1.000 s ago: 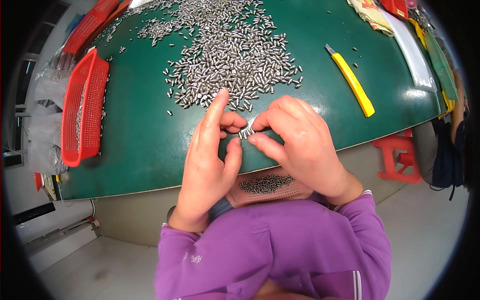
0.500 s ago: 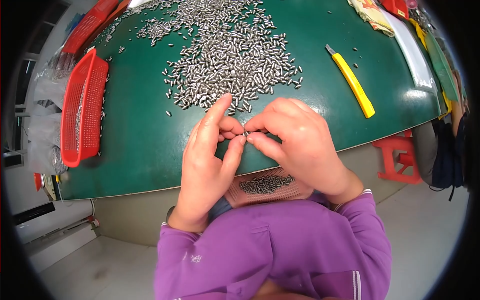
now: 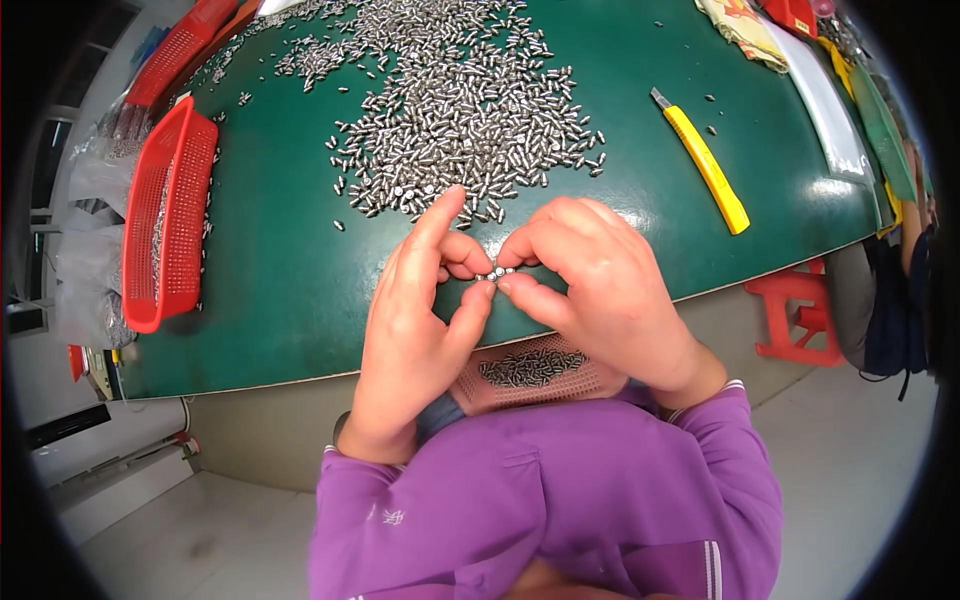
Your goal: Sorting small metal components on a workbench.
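My left hand (image 3: 415, 300) and my right hand (image 3: 598, 275) meet over the near part of the green table. Between their fingertips are several small shiny metal pieces (image 3: 497, 272), bullet-like in shape. Thumb and fingers of each hand pinch at these pieces, while the left index finger points up and away. Just beyond the fingers spreads a big heap of the same small metal pieces (image 3: 460, 120). Below my hands, at my lap, a pink mesh basket (image 3: 475, 392) holds many more of them, partly covered by my wrists.
A yellow utility knife (image 3: 708, 172) with its blade out lies on the green table (image 3: 270, 250) to the right. At the left edge stands a red mesh basket (image 3: 180, 285), with plastic bags (image 3: 90, 260) beside it. A red stool (image 3: 800, 315) is beyond the right table edge.
The fingertips have parted slightly, and more of the small metal pieces now show between them. Both hands stay in nearly the same place.
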Demonstrator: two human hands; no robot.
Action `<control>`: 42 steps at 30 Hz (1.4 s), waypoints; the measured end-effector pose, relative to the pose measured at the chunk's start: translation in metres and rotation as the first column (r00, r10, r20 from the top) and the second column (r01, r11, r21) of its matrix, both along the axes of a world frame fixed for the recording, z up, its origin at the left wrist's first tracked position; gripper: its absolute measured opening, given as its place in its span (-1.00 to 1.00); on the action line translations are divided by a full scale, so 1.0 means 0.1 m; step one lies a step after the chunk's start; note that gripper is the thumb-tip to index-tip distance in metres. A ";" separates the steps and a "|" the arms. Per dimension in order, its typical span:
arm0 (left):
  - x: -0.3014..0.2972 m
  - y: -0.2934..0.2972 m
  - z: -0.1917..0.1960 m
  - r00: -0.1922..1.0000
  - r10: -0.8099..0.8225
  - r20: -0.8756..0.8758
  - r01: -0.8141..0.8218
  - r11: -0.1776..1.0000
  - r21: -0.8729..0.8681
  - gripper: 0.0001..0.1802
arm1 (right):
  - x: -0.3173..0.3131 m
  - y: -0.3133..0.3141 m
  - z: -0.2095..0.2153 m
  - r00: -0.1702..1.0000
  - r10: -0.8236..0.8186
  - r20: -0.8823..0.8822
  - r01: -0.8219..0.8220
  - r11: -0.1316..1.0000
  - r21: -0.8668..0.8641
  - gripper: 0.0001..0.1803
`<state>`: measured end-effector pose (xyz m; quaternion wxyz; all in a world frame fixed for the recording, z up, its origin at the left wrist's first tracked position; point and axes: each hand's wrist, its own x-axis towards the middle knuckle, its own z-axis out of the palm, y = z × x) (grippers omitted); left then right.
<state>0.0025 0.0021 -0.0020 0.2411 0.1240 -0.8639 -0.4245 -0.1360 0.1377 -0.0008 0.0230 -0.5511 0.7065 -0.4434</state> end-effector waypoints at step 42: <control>-0.05 0.02 -0.03 0.997 0.066 -0.038 -0.068 0.996 -0.059 -0.20 | -0.07 -0.05 0.06 0.994 0.081 -0.069 -0.083 0.996 -0.029 -0.84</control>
